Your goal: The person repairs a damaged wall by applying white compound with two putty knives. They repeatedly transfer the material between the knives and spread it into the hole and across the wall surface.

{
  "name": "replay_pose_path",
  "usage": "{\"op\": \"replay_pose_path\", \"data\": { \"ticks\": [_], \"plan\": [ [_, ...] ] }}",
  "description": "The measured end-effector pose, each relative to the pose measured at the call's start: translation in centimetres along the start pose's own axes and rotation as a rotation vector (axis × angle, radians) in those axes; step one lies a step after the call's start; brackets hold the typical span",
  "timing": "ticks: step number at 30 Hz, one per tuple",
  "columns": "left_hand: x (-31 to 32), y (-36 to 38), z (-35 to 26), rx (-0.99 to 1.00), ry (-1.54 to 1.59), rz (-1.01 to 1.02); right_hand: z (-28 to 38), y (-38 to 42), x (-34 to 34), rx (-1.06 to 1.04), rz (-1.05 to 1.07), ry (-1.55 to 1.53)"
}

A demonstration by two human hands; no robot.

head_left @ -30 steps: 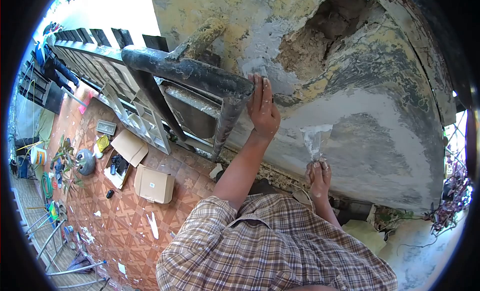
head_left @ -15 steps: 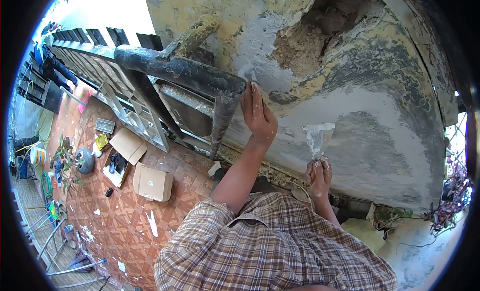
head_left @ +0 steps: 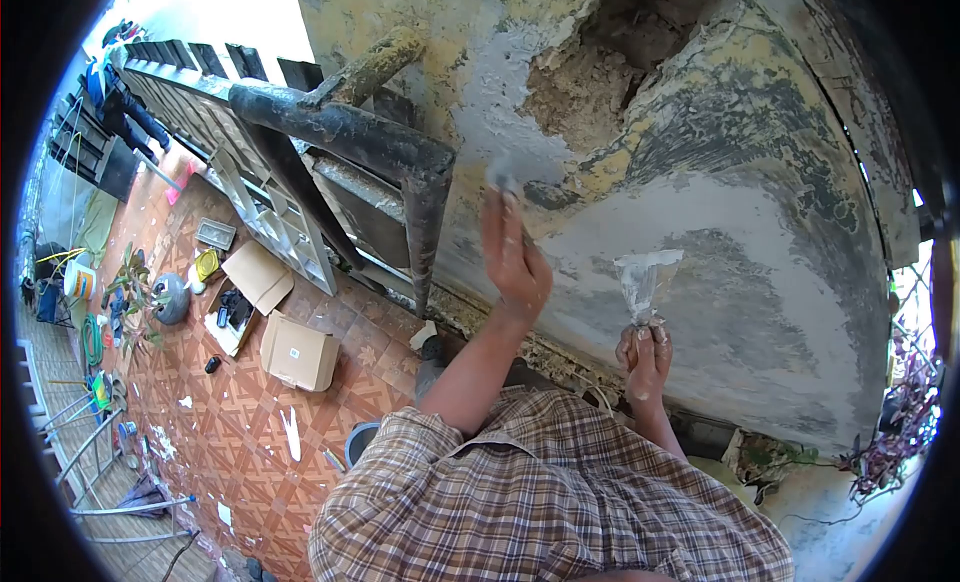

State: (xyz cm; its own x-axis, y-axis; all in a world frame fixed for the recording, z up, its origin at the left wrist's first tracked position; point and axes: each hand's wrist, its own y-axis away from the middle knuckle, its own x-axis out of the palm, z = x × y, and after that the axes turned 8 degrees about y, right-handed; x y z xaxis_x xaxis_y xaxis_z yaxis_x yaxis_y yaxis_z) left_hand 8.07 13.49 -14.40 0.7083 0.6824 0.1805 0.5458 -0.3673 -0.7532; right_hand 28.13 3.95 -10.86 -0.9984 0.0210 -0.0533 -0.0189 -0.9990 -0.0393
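My right hand (head_left: 645, 362) grips a putty knife (head_left: 645, 292) by its handle, blade up, with whitish filler on the blade. Behind that blade is the wall (head_left: 720, 272), patched with smooth grey-white filler. My left hand (head_left: 515, 257) reaches up to the wall beside the corner of a dark pipe railing (head_left: 340, 122), apart from it. Its fingers are pressed together and point upward. Past the fingertips a small greyish-white object (head_left: 503, 170) is blurred, and its kind cannot be made out. Above is a rough, broken hole (head_left: 600, 77) in the wall.
A ladder (head_left: 270, 227) leans by the railing at left. On the tiled floor lie a cardboard box (head_left: 298, 352), an open carton (head_left: 232, 317) and a rounded grey pot (head_left: 172, 300). A bucket (head_left: 358, 444) stands near my left elbow. Another person (head_left: 120, 102) is at the far left.
My left hand has moved down and right along the wall, away from the railing's corner. My right hand keeps the putty knife in nearly the same pose. The view has shifted slightly.
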Motion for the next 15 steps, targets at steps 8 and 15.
{"op": "replay_pose_path", "data": {
  "ticks": [8,15],
  "plan": [
    [1.9,-1.8,1.8,-0.138,-0.253,-0.110,0.1,-0.1,-1.0,0.017,0.057,-0.056],
    [2.7,0.0,-1.4,-0.280,-0.045,-0.034,-0.1,-0.1,-2.3,-0.005,0.075,-0.077]
  ]
}}
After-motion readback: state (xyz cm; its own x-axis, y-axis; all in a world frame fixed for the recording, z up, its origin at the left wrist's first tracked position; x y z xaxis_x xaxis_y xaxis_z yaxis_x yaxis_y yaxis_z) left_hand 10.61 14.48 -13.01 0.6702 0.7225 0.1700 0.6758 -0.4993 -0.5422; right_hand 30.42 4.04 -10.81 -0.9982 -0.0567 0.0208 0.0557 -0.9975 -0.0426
